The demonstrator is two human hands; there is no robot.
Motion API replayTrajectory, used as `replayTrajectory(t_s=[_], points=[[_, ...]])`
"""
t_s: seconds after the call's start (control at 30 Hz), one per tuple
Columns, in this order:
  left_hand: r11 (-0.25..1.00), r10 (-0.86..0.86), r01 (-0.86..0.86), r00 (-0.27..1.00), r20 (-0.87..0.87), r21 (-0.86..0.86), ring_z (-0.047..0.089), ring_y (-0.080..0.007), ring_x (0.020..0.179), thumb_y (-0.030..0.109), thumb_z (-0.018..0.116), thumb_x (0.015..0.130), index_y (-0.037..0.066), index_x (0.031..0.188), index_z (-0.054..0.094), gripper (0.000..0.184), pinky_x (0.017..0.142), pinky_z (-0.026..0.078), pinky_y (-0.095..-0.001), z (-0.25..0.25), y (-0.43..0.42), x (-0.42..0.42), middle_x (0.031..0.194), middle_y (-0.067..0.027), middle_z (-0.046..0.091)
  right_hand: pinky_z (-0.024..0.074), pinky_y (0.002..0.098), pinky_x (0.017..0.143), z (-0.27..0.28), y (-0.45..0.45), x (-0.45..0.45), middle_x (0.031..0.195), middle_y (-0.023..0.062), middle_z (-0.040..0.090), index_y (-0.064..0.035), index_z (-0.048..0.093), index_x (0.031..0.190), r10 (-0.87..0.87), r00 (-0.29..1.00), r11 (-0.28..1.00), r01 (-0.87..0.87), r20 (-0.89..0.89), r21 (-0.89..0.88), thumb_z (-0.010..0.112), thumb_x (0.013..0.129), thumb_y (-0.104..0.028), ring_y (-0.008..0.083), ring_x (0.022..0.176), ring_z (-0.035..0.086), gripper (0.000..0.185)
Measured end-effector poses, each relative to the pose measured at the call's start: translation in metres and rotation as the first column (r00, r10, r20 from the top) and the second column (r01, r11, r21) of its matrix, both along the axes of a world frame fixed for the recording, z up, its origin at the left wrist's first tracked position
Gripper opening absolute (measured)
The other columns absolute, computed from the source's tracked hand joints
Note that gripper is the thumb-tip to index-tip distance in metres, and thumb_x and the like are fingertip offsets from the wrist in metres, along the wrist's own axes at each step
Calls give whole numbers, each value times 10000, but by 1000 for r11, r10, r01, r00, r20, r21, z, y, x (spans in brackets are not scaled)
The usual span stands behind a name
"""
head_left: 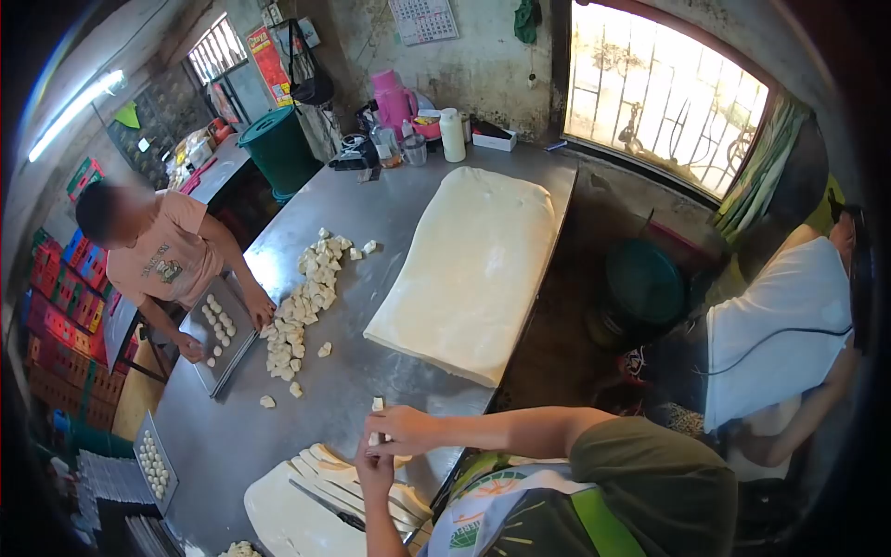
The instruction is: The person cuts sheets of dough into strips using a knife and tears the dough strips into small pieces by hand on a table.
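Note:
My right hand (405,430) comes in from the right with its fingers closed on a pale dough strip (378,405), one end of which sticks out above the fingers. Just below it, touching, my left hand (375,467) is closed around the lower part of the same strip. Under and beside my hands lies a flat dough slab (288,511), its upper right part cut into long strips (348,472). A long dark-handled knife (325,504) rests across the slab. Farther up the metal table (357,278) is a large thick dough sheet (469,269).
Dough chunks (302,311) are heaped mid-table. At the left, a person (172,251) touches a tray (218,371) of dough balls. Another tray (147,459) lies at the lower left table edge. Bottles and a pink jug (393,100) stand at the far end. Another person (780,325) is at the right.

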State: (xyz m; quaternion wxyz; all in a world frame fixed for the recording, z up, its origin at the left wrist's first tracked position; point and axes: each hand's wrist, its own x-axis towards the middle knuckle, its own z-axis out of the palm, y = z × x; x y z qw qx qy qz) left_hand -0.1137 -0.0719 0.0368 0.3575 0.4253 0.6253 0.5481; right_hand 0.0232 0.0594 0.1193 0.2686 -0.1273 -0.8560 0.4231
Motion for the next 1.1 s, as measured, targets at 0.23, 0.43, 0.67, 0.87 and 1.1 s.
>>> replayTrajectory(t_s=[0.23,0.43,0.67,0.87,1.1], points=[[992,-11,-4,992,-124,-126,632,-153,836,124,611,914,9,1111,649,232,741,508,-288,47,2,27,882,-38,678,524,415,698,-36,5,2,894,125,633,-125,602,984,-1,1000,1000,1,-1,-24,687,859,-368,338,821,646,286],[996,7,-32,956,-293,-79,650,-196,867,40,593,895,24,1148,662,263,804,511,-318,68,3,62,904,-53,685,520,417,783,-102,48,22,923,151,636,-137,623,1041,-160,860,982,90,484,165,682,833,-369,347,892,646,317],[926,356,-250,823,-441,282,658,-230,843,16,582,868,21,1095,687,250,778,520,-359,31,36,38,863,-74,688,509,429,794,-41,30,8,917,159,632,-105,607,1075,230,973,972,-228,26,-54,688,824,-403,353,909,640,398],[957,264,-274,959,-99,-100,662,-246,798,-1,613,827,10,1187,656,363,753,532,-380,-23,21,18,839,-83,684,517,427,796,-33,27,7,941,169,639,-89,600,1075,44,996,989,-33,73,-145,707,812,-430,355,926,646,444],[975,88,-106,991,-102,-196,652,-215,766,0,585,855,0,1135,649,287,737,523,-352,55,10,37,822,-77,690,527,428,774,-68,47,17,984,165,653,-77,622,1076,-206,890,941,66,407,331,722,807,-391,351,937,655,426]])
